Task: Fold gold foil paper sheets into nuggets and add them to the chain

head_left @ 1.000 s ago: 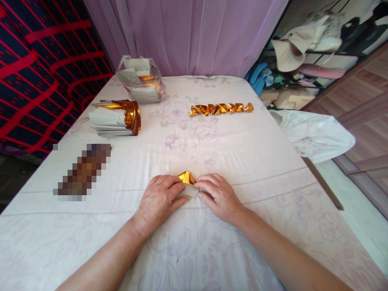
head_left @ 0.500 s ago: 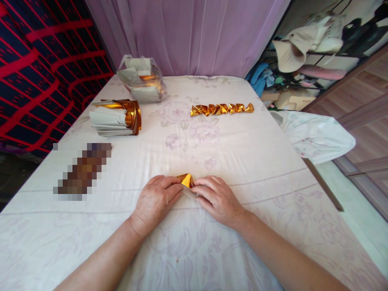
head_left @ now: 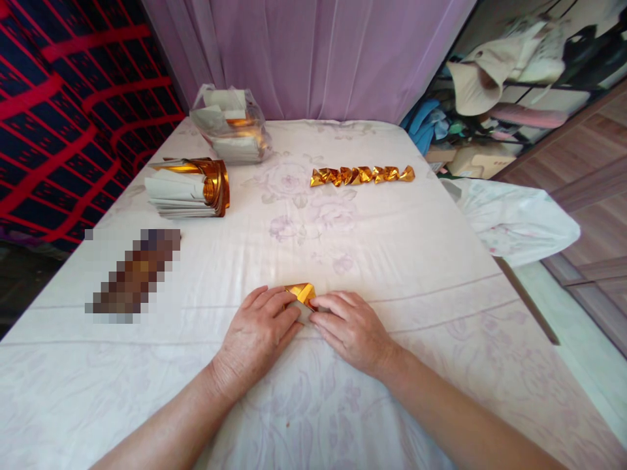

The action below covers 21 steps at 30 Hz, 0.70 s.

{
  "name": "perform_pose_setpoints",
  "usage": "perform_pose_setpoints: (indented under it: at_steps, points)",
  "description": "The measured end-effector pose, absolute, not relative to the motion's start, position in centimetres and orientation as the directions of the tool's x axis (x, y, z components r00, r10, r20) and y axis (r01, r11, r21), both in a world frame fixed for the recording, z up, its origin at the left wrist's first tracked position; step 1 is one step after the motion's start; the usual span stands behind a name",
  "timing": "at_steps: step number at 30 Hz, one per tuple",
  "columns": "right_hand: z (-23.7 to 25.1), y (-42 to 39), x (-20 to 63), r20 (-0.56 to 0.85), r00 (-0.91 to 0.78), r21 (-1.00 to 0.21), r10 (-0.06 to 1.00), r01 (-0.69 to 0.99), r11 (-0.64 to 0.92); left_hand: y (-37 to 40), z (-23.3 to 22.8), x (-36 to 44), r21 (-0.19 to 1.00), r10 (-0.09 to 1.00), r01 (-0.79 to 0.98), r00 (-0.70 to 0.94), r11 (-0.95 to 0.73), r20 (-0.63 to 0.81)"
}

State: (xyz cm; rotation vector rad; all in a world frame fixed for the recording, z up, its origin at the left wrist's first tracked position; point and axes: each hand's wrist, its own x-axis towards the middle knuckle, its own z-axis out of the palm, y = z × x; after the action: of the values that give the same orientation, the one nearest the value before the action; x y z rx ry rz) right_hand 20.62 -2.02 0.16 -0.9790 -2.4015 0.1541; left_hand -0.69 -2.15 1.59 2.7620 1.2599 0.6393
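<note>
A small piece of gold foil paper point(head_left: 302, 293), partly folded with its white back showing, lies on the white flowered cloth point(head_left: 392, 248). My left hand point(head_left: 259, 333) presses on its left side and my right hand point(head_left: 350, 329) pinches its right side; both hands hold it flat against the cloth. Most of the paper is hidden under my fingers.
A row of several folded gold pieces point(head_left: 361, 175) lies at the far middle. A stack of gold-and-white sheets point(head_left: 189, 188) sits far left, with a clear plastic bag of more paper point(head_left: 230, 127) behind it. A blurred brown object point(head_left: 132, 274) lies left. A purple curtain hangs behind.
My hands have drawn closer together over the gold paper and folded it smaller; less of the white back shows than a second ago.
</note>
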Motion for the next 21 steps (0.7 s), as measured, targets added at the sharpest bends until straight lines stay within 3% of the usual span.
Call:
perform_pose_setpoints:
  at_steps: [10, 21]
  points:
    - [-0.3, -1.9, 20.4, 0.377, -0.497, -0.479, 0.781, 0.617, 0.624, -2.2, 1.5, -0.4, 0.311, 0.760, 0.697, 0.551, -0.646, 0.343]
    - [-0.4, -1.8, 20.1, 0.354, -0.457, -0.524, 0.816, 0.626, 0.578, -2.2, 1.3, 0.7, 0.388, 0.848, 0.754, 0.463, -0.529, 0.257]
